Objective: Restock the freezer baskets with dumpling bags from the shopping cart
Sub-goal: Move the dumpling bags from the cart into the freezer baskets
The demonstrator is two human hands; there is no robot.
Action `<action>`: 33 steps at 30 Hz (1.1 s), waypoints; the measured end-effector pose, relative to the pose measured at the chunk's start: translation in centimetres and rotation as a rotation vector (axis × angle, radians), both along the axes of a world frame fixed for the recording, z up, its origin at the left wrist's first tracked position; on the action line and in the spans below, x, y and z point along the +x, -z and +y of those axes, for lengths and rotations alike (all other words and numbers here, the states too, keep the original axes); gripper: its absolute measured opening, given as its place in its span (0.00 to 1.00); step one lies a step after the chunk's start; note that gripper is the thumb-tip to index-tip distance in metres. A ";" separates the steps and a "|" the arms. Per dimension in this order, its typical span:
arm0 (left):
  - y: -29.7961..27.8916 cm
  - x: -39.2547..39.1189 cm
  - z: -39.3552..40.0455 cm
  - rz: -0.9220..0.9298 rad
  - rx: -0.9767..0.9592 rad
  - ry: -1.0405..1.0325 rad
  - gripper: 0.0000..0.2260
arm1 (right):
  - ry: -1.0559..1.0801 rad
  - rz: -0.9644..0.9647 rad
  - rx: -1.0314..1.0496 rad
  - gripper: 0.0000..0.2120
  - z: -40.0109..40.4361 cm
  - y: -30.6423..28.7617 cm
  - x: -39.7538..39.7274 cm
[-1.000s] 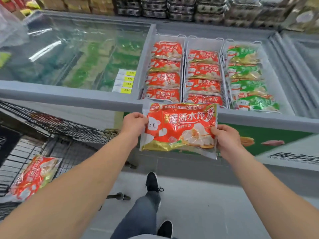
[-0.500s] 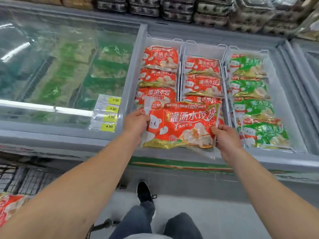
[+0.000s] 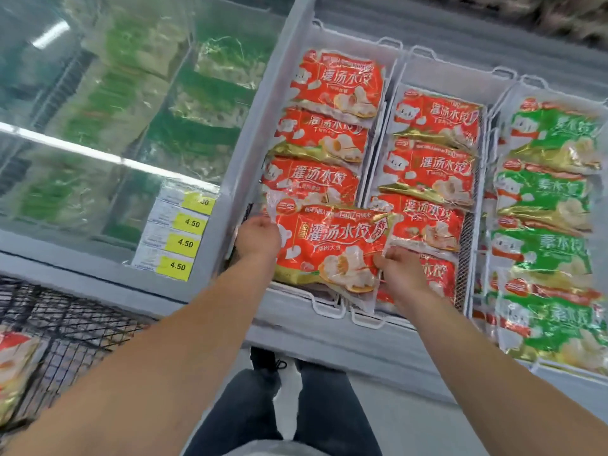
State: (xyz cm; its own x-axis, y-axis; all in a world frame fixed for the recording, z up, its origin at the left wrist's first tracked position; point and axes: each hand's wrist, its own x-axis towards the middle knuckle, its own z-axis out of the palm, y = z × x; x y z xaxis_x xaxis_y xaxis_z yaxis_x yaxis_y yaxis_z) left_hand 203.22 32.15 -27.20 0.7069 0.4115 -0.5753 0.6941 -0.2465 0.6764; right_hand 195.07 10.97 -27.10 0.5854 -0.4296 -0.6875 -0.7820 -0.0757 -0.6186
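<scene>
Yellow price tags (image 3: pixel 179 243) stick on the glass lid (image 3: pixel 98 126).

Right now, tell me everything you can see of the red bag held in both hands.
The held bag is a glossy red plastic pack with white lettering, a white cartoon figure, pictured dumplings and a gold bottom corner. It lies nearly flat, face up, tilted slightly, over the near end of the left basket, overlapping red bags beneath. The left hand grips its left edge; the right hand holds its lower right corner.
</scene>
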 end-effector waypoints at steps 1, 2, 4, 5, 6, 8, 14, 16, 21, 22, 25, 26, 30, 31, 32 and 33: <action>0.3 0.0 0.0 -0.011 0.058 0.006 0.09 | -0.041 0.027 0.001 0.04 0.0 0.8 0.3; 0.7 0.0 0.0 -0.019 0.112 0.021 0.09 | -0.077 0.044 0.016 0.05 0.4 0.9 0.8; 1.6 0.1 0.2 -0.011 0.222 0.088 0.11 | -0.190 0.079 0.097 0.04 1.1 1.7 1.5; 2.2 -0.1 0.4 -0.013 0.278 0.155 0.14 | -0.279 0.097 0.090 0.02 1.4 2.1 1.7; 2.8 -0.4 0.3 -0.024 0.343 0.257 0.20 | -0.401 0.112 0.011 0.07 1.5 2.5 1.9; 3.8 -1.4 0.1 -0.033 0.463 0.518 0.31 | -0.665 0.062 -0.276 0.25 1.6 3.5 2.2; 5.9 -1.4 0.1 0.160 0.507 1.019 0.44 | -1.129 -0.083 -0.626 0.47 2.6 6.0 3.7; 6.5 -0.8 0.7 0.213 0.493 1.055 0.45 | -1.209 0.007 -0.639 0.50 2.9 6.8 4.0; 7.2 0.0 2.0 0.227 0.506 1.082 0.46 | -1.255 0.034 -0.723 0.50 4.0 7.1 3.9; 7.4 0.0 2.1 0.225 0.497 1.085 0.47 | -1.261 0.039 -0.723 0.50 3.9 7.1 3.8; 7.3 0.1 2.5 0.224 0.483 1.087 0.49 | -1.272 0.036 -0.689 0.50 3.6 7.2 3.8; 7.2 0.1 2.7 0.228 0.482 1.090 0.49 | -1.275 0.031 -0.682 0.51 3.6 7.1 3.9; 6.9 0.1 3.7 0.235 0.513 1.089 0.46 | -1.291 0.036 -0.682 0.51 3.3 7.1 4.2; 6.9 0.1 3.8 0.231 0.516 1.086 0.46 | -1.289 0.039 -0.684 0.51 3.3 7.1 4.2; 6.9 0.1 3.9 0.222 0.519 1.085 0.45 | -1.280 0.039 -0.685 0.51 3.3 7.0 4.2; 7.0 0.2 3.8 0.214 0.519 1.082 0.44 | -1.263 0.037 -0.681 0.51 3.3 6.9 4.2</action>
State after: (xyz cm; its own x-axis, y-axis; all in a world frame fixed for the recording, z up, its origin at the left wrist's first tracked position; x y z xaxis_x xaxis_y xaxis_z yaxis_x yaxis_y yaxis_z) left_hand 203.43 35.98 -34.17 0.7382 -0.1158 -0.6645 0.0478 -0.9737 0.2228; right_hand 199.30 14.25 -33.97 0.8029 0.1094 -0.5859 0.0166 -0.9867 -0.1616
